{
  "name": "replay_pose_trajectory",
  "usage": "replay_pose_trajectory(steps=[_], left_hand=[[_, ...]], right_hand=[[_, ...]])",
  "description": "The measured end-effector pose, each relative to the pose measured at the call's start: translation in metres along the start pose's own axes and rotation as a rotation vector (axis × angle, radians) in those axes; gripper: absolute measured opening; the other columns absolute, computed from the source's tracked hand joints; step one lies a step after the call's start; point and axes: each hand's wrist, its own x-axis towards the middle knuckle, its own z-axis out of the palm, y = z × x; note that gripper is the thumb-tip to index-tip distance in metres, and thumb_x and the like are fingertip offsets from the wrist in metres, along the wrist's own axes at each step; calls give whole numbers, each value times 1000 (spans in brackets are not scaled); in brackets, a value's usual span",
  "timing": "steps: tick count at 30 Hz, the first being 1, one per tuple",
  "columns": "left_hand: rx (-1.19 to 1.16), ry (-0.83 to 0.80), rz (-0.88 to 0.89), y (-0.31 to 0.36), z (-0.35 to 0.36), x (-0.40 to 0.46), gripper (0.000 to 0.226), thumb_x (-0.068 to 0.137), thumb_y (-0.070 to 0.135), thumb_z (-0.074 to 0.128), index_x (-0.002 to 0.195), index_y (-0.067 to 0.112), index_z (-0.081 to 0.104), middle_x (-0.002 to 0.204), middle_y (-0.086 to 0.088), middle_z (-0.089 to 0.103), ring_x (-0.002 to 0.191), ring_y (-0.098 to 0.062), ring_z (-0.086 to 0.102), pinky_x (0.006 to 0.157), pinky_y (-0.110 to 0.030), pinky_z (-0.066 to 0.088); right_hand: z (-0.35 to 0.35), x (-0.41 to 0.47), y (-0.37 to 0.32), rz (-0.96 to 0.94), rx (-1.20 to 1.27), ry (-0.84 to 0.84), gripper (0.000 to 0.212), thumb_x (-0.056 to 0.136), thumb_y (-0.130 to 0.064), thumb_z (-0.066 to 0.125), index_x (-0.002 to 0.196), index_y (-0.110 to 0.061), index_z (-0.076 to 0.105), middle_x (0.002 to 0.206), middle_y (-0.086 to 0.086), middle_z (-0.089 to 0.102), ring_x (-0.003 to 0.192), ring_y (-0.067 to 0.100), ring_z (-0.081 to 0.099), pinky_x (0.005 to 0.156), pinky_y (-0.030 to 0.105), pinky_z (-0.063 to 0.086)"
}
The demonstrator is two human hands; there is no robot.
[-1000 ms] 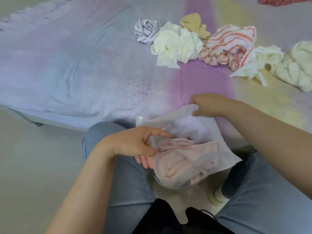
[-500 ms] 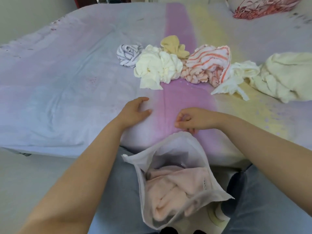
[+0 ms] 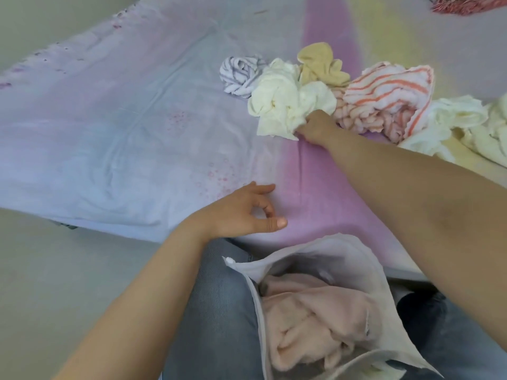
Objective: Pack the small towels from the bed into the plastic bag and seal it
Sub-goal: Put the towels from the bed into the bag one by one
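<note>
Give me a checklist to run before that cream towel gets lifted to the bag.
1. Right hand on cream towel: ok, fingers at its near edge.
2. Grip fully closed: cannot tell.
3. Plastic bag mouth open: ok, gaping upward on the lap.
4. Room in bag: ok, one pink towel inside.
5. Left hand steadying bag: not ok, it rests on the bed, empty.

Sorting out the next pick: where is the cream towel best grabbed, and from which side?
Pinch the cream towel at its loose near corner, coming from the near side, where the right hand already touches it. That flap lies flat and free on the bed; its far side crowds other towels.
</note>
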Motion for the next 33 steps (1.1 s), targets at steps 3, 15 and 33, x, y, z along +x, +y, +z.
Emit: replay_pose_trajectory(steps=[3,15,33], left_hand=[[116,-93,-36,9,3,-4,29,76,58,68,94,36,67,161,13,10,149,-10,-7,120,-42,7],[331,74,51,31,28,-3,11,83,26,64,79,16,66,145,5,49,132,-14,45,102,-28,37],[-206,284,-11,4,37,15,18,84,17,69,72,4,68,101,0,75,100,5,64,95,-31,49]], right_hand=[[-5,-20,-1,-72,52,-6,24,88,-25,61,69,-9,59,82,8,55,74,21,52,59,27,32],[-77,-172,11,15,1619,-296,23,93,-22,47,83,-13,66,70,0,70,67,14,68,65,29,54],[-33,-300,6,-402,-297,-344,52,86,-41,63,132,-35,41,145,-9,28,91,15,56,76,31,48]])
